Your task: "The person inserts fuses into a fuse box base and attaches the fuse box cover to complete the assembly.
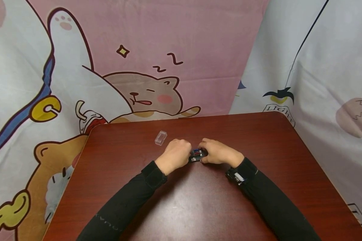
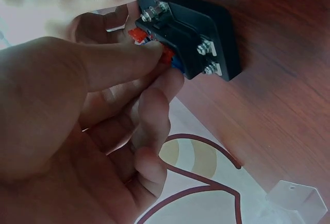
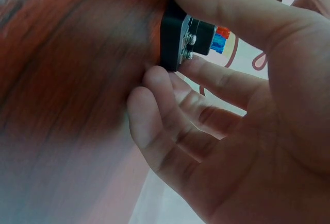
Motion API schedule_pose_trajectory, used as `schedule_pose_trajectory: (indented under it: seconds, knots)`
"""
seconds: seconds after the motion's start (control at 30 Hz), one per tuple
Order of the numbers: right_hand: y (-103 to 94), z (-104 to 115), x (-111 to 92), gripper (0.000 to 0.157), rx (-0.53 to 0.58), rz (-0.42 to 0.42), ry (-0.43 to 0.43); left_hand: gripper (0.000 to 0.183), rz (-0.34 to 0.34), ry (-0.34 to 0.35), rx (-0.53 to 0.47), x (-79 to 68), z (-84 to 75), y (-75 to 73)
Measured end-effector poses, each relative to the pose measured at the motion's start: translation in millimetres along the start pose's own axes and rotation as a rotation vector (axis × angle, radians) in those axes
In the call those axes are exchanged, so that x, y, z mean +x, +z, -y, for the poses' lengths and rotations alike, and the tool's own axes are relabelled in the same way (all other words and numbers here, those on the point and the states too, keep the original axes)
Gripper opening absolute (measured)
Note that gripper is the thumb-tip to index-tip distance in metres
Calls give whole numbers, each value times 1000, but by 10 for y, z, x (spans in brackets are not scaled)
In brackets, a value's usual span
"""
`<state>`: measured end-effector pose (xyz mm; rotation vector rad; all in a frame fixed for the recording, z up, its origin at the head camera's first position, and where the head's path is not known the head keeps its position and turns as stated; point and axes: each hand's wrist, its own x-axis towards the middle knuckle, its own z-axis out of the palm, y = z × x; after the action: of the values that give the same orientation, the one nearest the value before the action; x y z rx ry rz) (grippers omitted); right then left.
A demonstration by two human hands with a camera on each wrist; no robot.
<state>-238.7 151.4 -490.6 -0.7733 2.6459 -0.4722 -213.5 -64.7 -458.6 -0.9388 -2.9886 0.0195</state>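
A small black fuse block (image 1: 196,155) with screw terminals is between both hands near the middle of the table. Red (image 2: 167,55) and blue (image 2: 178,63) plastic fuses stick out of its raised centre. My right hand (image 1: 219,153) grips the block's base by its edges, thumb on one side and fingers on the other, right at the tabletop. The left hand (image 1: 177,153) pinches at a red fuse with thumb and forefinger; its other fingers are curled in. The fingertips partly hide the fuses.
A clear plastic cover (image 1: 161,138) lies on the brown wooden table (image 1: 181,207), beyond and left of the left hand. Behind the table's far edge hangs a cartoon-printed cloth (image 1: 199,60). A dark band with a small device (image 1: 236,175) sits on the right wrist.
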Motion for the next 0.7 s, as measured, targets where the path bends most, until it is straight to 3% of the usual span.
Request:
schedule_pose_trajectory:
  seconds: [0.2, 0.7]
  knots:
    - [-4, 13, -3, 55, 6, -2, 2, 14, -17, -16, -49, -12, 31, 19]
    - [-16, 9, -14, 58, 20, 3, 5, 18, -14, -40, -44, -27, -4, -21]
